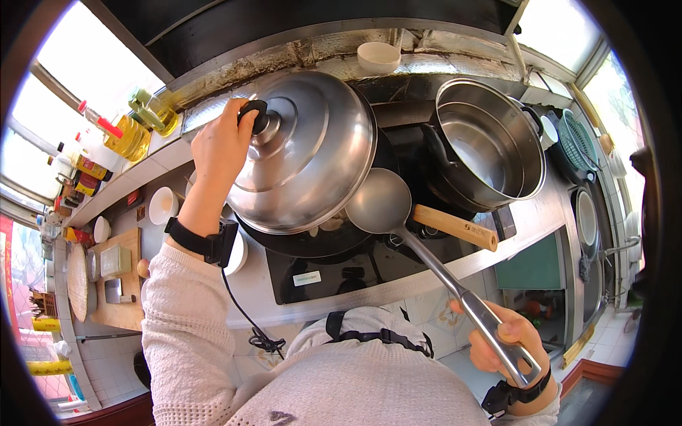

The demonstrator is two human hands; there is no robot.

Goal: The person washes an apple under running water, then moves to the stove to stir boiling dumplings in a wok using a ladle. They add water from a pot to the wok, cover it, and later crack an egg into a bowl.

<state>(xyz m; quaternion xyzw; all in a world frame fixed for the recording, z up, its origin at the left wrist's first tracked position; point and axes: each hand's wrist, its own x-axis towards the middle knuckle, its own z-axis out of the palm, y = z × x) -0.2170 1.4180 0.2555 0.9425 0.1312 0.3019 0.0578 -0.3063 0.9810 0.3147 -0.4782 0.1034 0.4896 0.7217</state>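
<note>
My left hand (226, 141) grips the black knob of a large domed metal lid (314, 154). The lid is tilted over a dark wok (314, 247) with a wooden handle (453, 226); a little pale food shows at the lid's lower edge, and the rest of the wok's inside is hidden. My right hand (506, 338) holds the long handle of a metal ladle (379, 201), whose bowl is beside the lid's rim, above the wok's right side. The wok is on a black glass cooktop (330, 279).
An uncovered steel pot (487, 144) stands right of the wok. A white bowl (378, 57) sits on the back ledge. Oil bottles (128, 138) line the left ledge. Further left, a cleaver (114, 292) lies on a wooden cutting board (133, 245). A sink (591, 250) is at the right.
</note>
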